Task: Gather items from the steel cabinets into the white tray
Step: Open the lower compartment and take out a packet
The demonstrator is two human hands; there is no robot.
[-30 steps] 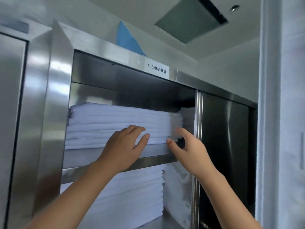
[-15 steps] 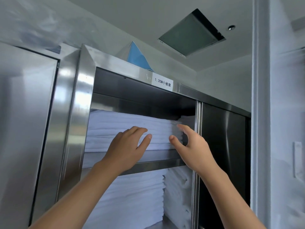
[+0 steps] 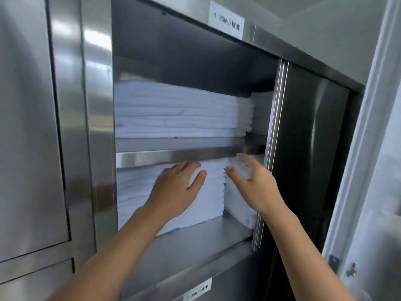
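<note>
At the steel cabinet's lower shelf, pressing left grip flat on folded white linen stack with right grip spread alongside, neither clamped; best slid under one top fold, lifted level.

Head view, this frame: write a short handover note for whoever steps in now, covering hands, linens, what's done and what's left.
Left hand: open, flat on the front of the big stack on the lower shelf.
Right hand: open, fingers over the top of the smaller stack beside it, thumb at the gap between the two.
Upper stack: on the shelf above, no hand on it.
Tray: not in view.
Done: cabinet open; nothing lifted out.
Left: grip linens, pull them out, carry them to the tray.
</note>
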